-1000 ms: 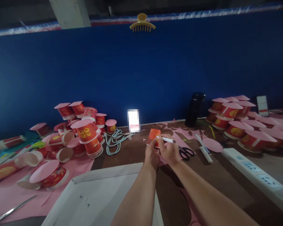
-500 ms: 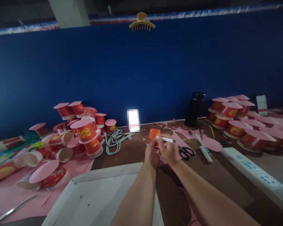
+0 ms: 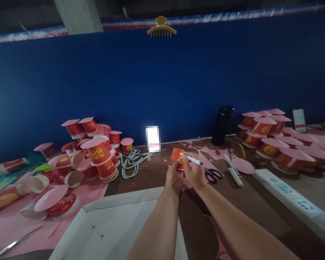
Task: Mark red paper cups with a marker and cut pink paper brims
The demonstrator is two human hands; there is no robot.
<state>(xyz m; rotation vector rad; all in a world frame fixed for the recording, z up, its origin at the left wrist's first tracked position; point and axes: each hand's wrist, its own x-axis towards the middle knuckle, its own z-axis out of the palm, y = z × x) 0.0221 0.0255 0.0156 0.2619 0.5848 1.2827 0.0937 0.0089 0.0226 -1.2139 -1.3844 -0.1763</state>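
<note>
An upturned red paper cup (image 3: 176, 155) stands on pink paper (image 3: 203, 159) on the brown table, and my left hand (image 3: 173, 177) grips its near side. My right hand (image 3: 194, 174) is closed round a white pen (image 3: 193, 159), whose tip touches the cup's side near its top. Black scissors (image 3: 212, 174) lie just right of my right hand.
Piles of red cups with pink paper discs sit at the left (image 3: 97, 153) and the right (image 3: 265, 141). A white cardboard tray (image 3: 119, 227) lies near me. Also here: a coiled cable (image 3: 132, 160), a black flask (image 3: 222, 125), a white power strip (image 3: 292, 202) and a blue wall (image 3: 162, 79) behind.
The pen tip has shifted slightly along the cup's side. Both hands stay where they were, and the view has drifted a little.
</note>
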